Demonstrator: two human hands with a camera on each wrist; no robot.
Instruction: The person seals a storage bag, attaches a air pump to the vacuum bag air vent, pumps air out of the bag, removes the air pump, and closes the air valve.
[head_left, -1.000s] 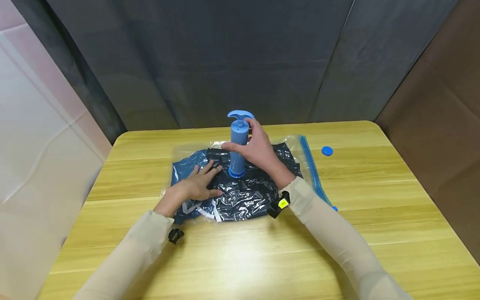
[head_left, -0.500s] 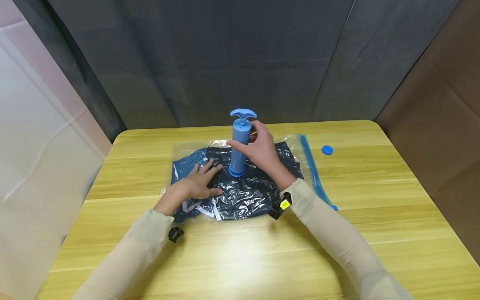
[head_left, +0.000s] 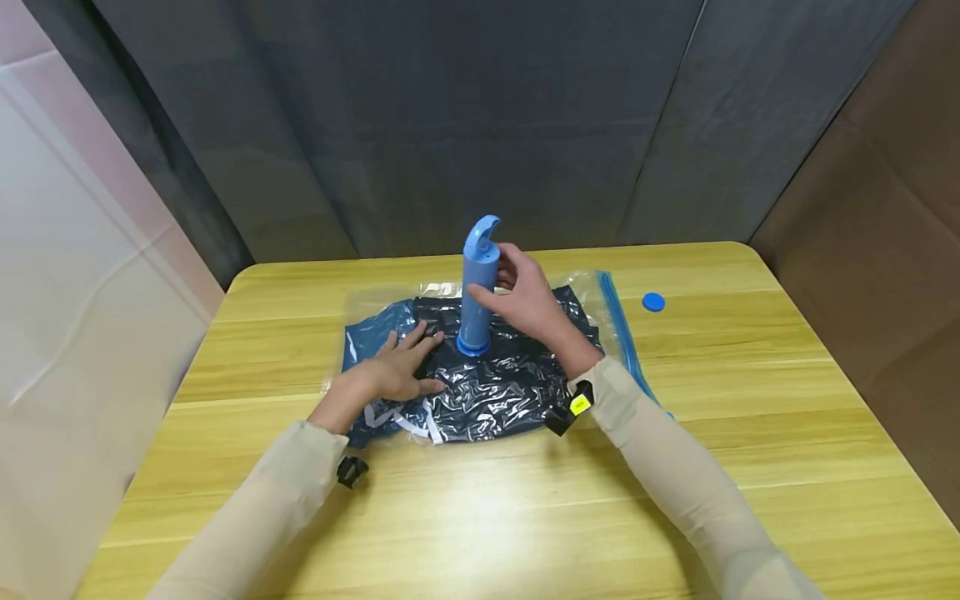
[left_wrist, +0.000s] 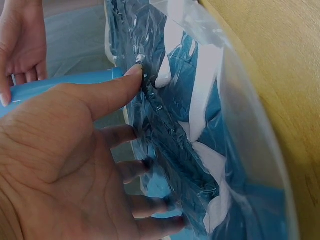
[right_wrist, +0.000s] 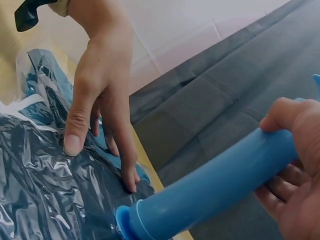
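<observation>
A blue hand pump (head_left: 477,287) is stood upright on the middle of a clear vacuum bag (head_left: 480,367) lying on the worktop (head_left: 480,500). Its barrel is gripped by the right hand (head_left: 528,302); the bag beside the pump's base is pressed by the flat, spread left hand (head_left: 393,371). The film already looks wrinkled tight over dark clothing; further pumping appears left. A blue cap (head_left: 653,302) is seen well right of the pump, obstructing nothing.

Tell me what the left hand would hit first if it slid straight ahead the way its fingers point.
Most likely the flared base of the blue pump, standing upright on the vacuum bag just beyond the left hand fingertips. The right hand grips the pump higher up. Depth is uncertain.
</observation>
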